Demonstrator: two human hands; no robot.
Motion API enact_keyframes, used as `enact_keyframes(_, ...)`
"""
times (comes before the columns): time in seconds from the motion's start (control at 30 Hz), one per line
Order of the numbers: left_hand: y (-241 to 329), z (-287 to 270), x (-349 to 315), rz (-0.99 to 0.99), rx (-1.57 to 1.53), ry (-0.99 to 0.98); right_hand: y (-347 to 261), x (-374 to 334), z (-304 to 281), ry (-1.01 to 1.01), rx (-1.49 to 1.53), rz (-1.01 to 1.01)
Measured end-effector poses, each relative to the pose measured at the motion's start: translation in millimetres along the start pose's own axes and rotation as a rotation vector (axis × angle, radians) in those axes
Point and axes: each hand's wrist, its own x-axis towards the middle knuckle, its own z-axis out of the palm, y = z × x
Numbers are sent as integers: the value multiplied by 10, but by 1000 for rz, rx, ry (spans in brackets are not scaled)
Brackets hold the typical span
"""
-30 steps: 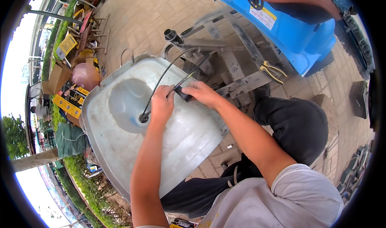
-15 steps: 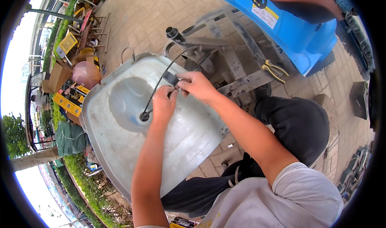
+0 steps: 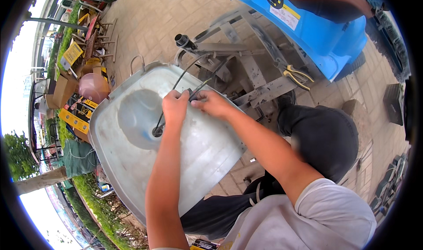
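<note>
A grey metal panel (image 3: pixel 211 151) with a round recess lies across my lap. A thin black cable (image 3: pixel 178 79) comes up from a hole (image 3: pixel 157 131) in the recess and runs to the metal frame. My left hand (image 3: pixel 175 106) is closed in a pinch over it above the panel. Close beside it, my right hand (image 3: pixel 213 103) pinches a second black cable (image 3: pixel 214 74), which slants up toward the frame and has a small yellowish spot. A small dark piece shows between my fingertips; they hide most of it, so its kind is unclear.
Beyond the panel stands a dark metal frame (image 3: pixel 252 71) with a black tube end (image 3: pixel 181 39). Yellow-handled pliers (image 3: pixel 298 77) rest on it. A blue plastic body part (image 3: pixel 328 42) is at the upper right. Cardboard boxes (image 3: pixel 64 89) and a pink round object (image 3: pixel 93 87) lie left.
A black tape roll seen at my right fingertips no longer shows clearly. My right hand has shifted slightly left and down, and the second cable now runs from it to the frame.
</note>
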Motion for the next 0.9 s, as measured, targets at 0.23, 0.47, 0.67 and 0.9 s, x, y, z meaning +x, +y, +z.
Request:
enact_keyframes(0.23,-84,-56,-112,328,38,-84,-20,-105,-225,36,-127,12)
enact_keyframes(0.47,-27,-37,-107,559,144,-71,-25,-120,-240,-2,111,-16)
enact_keyframes(0.67,-10,-75,-47,686,227,-191,32,-116,-260,-2,201,10)
enact_keyframes(0.9,-112,-61,-90,765,310,-136,-207,-267,-237,51,318,113)
